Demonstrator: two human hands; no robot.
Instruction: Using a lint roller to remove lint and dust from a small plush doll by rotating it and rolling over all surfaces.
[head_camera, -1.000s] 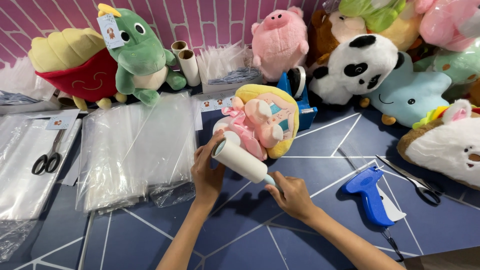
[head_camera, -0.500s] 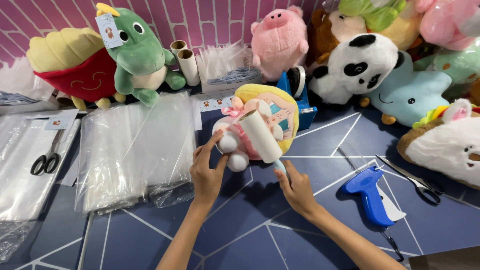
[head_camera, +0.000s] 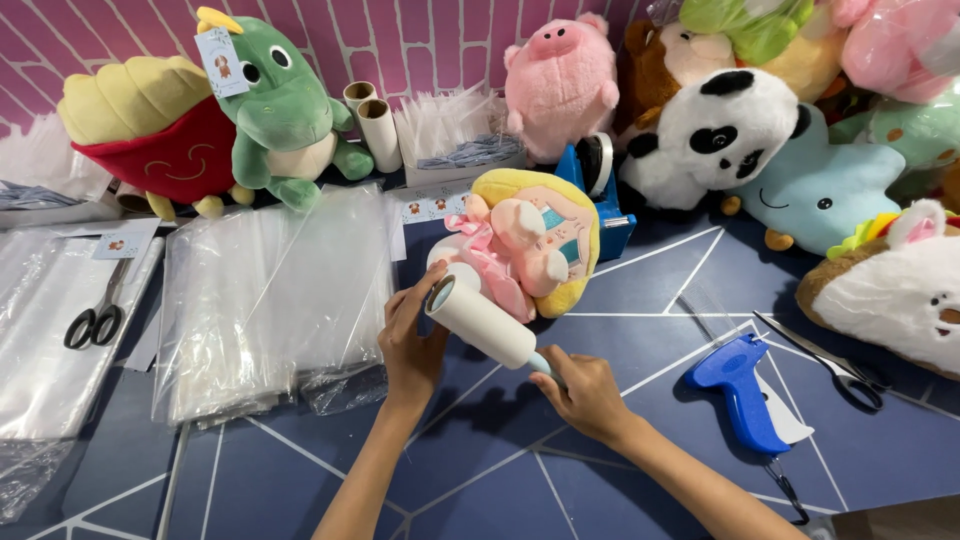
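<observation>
Right hand (head_camera: 582, 392): fingers curled tight round the pale blue handle of the lint roller (head_camera: 482, 322); only the handle's top shows.
Left hand (head_camera: 410, 345): fingertips loosely curved, touching the roller's upper end and side, not wrapped round it.
Lint roller: white drum tilted, upper end toward the left, held just above the dark blue table (head_camera: 500, 470).
Pink and yellow plush toy (head_camera: 530, 245): lies on the table just behind the roller; contact cannot be told.
Clear plastic bags (head_camera: 270, 300): stacked left of the left hand.
Blue tagging gun (head_camera: 738, 392): right of the right hand, apart.
</observation>
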